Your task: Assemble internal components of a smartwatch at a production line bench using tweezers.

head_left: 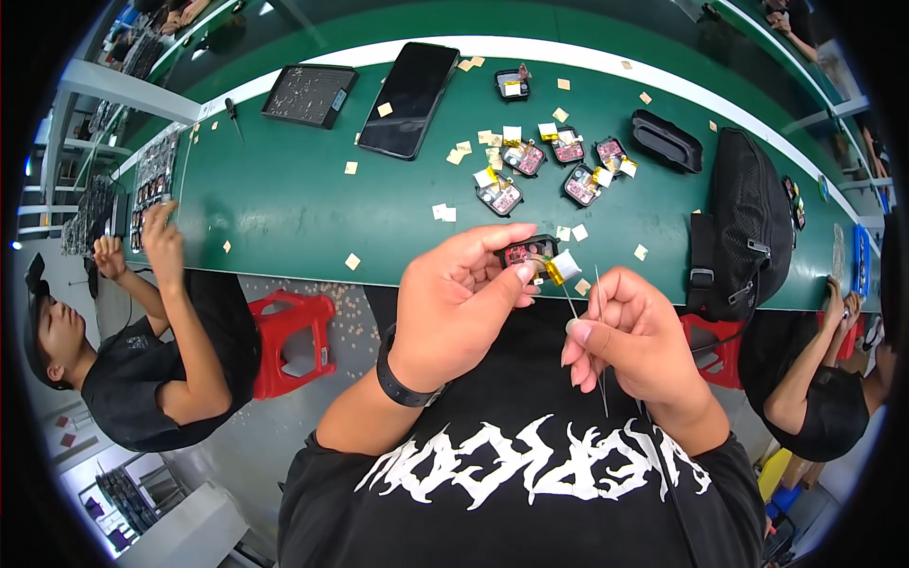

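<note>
My left hand (459, 298) pinches a small black square device housing (540, 248) between thumb and fingers, just over the table's near edge. Inside the housing sits a red circuit board. A silver battery (565, 265) with yellow tape hangs out at its right side, beside my left thumb. Thin metal tweezers (604, 393) are gripped in my right hand (639, 336), their slim ends pointing up, close to the battery. Beyond my hands, several similar housings (582, 186) with red boards and taped batteries lie on the green table (294, 199).
Small pale square pieces (352, 261) are scattered over the table. Farther back lie a black phone (409, 99), a black tray (308, 95) of tiny parts and a screwdriver (233, 118). At right are an open black case (667, 141) and a black bag (748, 227). People sit on both sides.
</note>
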A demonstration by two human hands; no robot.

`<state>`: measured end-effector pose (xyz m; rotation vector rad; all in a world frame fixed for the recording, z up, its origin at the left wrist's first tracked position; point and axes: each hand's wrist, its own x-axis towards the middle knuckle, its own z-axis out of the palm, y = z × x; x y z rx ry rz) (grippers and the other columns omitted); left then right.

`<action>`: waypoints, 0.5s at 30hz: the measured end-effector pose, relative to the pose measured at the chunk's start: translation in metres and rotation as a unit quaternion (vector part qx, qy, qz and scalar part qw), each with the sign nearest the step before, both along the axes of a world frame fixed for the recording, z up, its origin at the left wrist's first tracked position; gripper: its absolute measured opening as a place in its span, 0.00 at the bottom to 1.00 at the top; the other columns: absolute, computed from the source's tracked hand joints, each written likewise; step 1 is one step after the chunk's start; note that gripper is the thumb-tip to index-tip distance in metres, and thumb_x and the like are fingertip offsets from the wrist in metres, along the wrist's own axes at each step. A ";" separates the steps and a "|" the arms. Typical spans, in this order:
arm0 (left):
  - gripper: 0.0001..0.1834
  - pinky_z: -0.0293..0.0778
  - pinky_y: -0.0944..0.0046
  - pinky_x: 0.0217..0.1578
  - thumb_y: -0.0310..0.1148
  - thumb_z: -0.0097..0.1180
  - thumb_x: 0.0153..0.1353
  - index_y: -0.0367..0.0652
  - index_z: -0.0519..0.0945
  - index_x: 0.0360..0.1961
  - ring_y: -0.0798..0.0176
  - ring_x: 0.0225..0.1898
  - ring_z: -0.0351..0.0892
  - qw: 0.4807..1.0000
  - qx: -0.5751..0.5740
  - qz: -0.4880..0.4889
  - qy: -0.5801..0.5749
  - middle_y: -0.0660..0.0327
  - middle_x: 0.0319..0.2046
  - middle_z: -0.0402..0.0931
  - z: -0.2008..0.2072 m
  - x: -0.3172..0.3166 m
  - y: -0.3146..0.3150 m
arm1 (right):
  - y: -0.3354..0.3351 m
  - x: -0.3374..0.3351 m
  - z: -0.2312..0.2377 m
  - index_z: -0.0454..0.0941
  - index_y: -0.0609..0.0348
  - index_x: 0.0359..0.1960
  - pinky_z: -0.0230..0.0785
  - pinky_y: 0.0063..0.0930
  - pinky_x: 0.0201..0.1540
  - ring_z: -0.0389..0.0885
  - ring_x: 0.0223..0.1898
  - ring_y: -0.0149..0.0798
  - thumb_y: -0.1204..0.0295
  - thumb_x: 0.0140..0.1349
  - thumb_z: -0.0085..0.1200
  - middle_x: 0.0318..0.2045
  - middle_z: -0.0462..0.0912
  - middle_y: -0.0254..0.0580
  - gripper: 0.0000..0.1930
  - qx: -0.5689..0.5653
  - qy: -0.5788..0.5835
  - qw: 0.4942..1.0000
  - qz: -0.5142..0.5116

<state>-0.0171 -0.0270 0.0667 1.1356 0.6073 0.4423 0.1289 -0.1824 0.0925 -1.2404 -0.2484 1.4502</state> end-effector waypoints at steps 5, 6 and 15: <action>0.17 0.84 0.68 0.41 0.20 0.54 0.71 0.30 0.78 0.60 0.66 0.41 0.85 0.995 0.088 -0.036 -0.010 0.53 0.46 0.83 0.001 -0.002 -0.003 | 0.002 0.000 -0.004 0.65 0.60 0.38 0.78 0.22 0.22 0.84 0.22 0.33 0.81 0.69 0.56 0.27 0.84 0.49 0.09 0.011 0.010 1.000 0.005; 0.17 0.84 0.68 0.41 0.20 0.54 0.71 0.30 0.78 0.60 0.66 0.41 0.85 0.995 0.088 -0.035 -0.010 0.53 0.46 0.83 0.001 -0.002 -0.004 | 0.003 0.000 -0.004 0.65 0.60 0.38 0.78 0.22 0.22 0.84 0.22 0.33 0.81 0.69 0.56 0.27 0.84 0.49 0.09 0.010 0.010 1.000 0.006; 0.16 0.85 0.68 0.42 0.21 0.50 0.73 0.31 0.80 0.59 0.63 0.40 0.88 0.964 0.255 -0.063 -0.046 0.49 0.48 0.84 0.008 -0.003 -0.004 | -0.004 -0.001 -0.008 0.64 0.57 0.37 0.75 0.21 0.19 0.83 0.20 0.32 0.80 0.68 0.58 0.25 0.84 0.47 0.12 0.046 0.015 0.997 -0.052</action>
